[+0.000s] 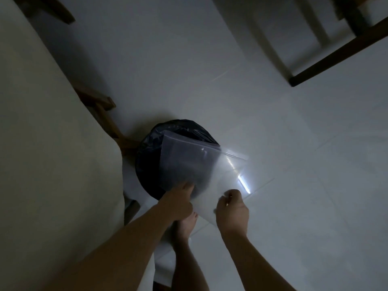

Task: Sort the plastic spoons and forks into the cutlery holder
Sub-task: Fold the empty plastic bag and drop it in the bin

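- Left hand (178,201) reaches forward, fingers pinching the clear zip bag (201,164) at its near edge.
- Right hand (232,208) pinches the same edge, seemingly, over the black-lined bin (151,148).

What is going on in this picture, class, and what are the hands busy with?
A person stands on a pale tiled floor and holds a clear zip-top plastic bag with both hands over a bin lined with a black bag. The left hand grips the bag's near left corner and the right hand pinches its near right edge. The bag looks empty. No spoons, forks or cutlery holder are in view. A pale table edge lies to the left, and the room is dim.
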The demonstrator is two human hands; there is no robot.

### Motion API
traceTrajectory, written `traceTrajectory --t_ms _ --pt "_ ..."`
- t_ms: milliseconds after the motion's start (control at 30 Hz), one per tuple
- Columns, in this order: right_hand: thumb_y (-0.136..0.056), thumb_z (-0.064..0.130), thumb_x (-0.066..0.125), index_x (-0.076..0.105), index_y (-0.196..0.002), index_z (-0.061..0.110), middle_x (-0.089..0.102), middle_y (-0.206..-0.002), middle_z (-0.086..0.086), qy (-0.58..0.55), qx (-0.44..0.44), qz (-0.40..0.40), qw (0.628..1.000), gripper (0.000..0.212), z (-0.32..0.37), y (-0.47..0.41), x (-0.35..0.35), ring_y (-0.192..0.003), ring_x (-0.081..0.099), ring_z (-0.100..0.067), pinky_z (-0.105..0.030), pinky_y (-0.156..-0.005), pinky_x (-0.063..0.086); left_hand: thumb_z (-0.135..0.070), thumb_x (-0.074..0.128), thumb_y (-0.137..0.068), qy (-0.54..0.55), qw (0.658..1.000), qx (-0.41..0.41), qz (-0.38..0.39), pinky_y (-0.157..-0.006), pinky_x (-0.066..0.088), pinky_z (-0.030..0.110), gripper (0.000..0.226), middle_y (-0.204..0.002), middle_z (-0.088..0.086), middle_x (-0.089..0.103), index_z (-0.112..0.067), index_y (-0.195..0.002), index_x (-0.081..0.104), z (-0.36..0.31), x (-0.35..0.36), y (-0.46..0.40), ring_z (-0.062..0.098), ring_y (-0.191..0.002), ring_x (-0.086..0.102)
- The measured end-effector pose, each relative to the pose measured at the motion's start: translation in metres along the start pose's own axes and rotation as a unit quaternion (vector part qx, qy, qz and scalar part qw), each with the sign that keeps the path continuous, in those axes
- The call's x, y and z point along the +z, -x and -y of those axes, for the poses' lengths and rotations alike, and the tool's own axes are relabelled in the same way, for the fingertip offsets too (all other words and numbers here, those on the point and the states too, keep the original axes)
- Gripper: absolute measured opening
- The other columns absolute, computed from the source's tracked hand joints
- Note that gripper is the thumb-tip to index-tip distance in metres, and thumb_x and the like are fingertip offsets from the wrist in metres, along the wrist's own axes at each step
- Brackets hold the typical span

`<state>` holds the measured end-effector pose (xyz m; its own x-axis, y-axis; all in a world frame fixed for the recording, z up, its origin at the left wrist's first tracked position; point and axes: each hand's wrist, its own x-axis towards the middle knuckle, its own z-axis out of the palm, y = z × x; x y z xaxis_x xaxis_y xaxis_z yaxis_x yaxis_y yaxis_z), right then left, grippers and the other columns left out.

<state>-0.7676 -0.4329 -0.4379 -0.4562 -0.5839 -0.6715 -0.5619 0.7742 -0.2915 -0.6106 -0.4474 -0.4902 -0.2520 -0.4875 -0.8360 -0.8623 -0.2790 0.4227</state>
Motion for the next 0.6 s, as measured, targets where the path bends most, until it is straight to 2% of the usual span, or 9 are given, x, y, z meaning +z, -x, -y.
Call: traceTrajectory --t_ms 133,267,433,600 --pt "-0.098 0.032 0.04 0.053 -0.097 0.032 0.062 -0.079 0.013 -0.035 -0.024 0.04 0.998 0.012 0.006 -0.006 0.004 -0.067 0.07 -0.011 -0.04 -0.061 0.061 -0.035 0.038 -0.099 0.011 1.0 -0.004 0.01 -0.116 0.03 0.043 0.056 -0.157 0.001 0.032 -0.026 -0.153 0.025 0.004 0.002 -0.019 0.026 -0.144 0.031" --pt "-0.098 0.033 0.036 0.055 -0.096 0.033 0.063 -0.084 0.009 0.009 -0.041 0.083 0.996 0.02 0.013 -0.014 0.013 -0.074 0.067 -0.013 -0.039 -0.064 0.06 -0.031 0.04 -0.098 -0.016 1.0 -0.004 0.012 -0.109 0.037 0.043 0.052 -0.149 0.004 0.042 -0.018 -0.148 0.034 0.011 0.002 -0.032 0.028 -0.134 0.042" --pt "-0.099 0.023 0.043 0.061 -0.098 0.025 0.066 -0.078 0.001 0.005 0.008 0.125 0.992 0.018 0.02 -0.023 0.026 -0.064 0.067 -0.013 -0.033 -0.06 0.06 -0.033 0.044 -0.099 -0.041 0.999 0.007 -0.021 -0.105 0.041 0.036 0.047 -0.14 0.003 0.052 -0.018 -0.143 0.041 0.016 0.002 -0.027 0.022 -0.127 0.05" --pt "-0.099 0.021 0.049 0.057 -0.1 0.024 0.065 -0.079 0.002 0.007 0.04 0.142 0.989 0.009 0.028 -0.02 0.033 -0.066 0.069 -0.015 -0.032 -0.062 0.061 -0.036 0.044 -0.097 -0.016 1.0 -0.013 -0.013 -0.106 0.041 0.043 0.053 -0.145 0.004 0.047 -0.021 -0.147 0.033 0.015 -0.011 -0.01 0.025 -0.13 0.047"
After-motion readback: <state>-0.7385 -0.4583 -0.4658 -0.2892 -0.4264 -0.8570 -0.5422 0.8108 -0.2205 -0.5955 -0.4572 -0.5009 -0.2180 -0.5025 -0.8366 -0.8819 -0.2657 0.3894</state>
